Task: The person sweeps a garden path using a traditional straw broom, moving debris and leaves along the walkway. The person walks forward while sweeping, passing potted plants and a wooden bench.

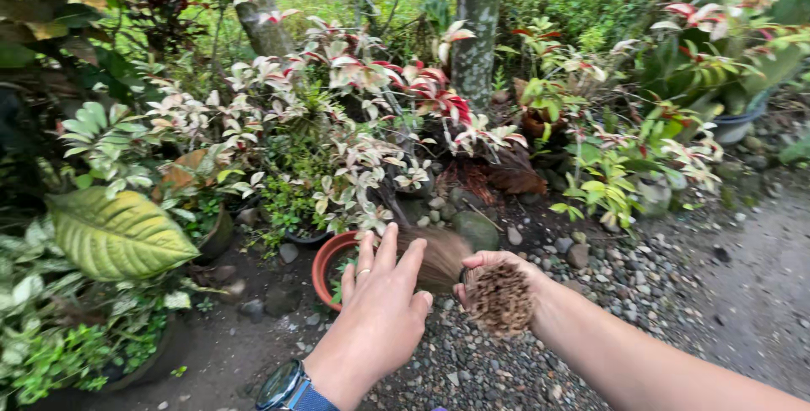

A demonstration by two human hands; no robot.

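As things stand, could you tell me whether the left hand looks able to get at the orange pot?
Probably yes. The left hand, fingers spread and open, hovers right beside the orange pot, with nothing between them. The right hand grips a stick broom off to the other side.

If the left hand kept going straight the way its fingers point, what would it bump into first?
Most likely the rim of the orange clay pot just past the left hand, then the pink-and-white leafy plants behind; depth is hard to judge from this one view.
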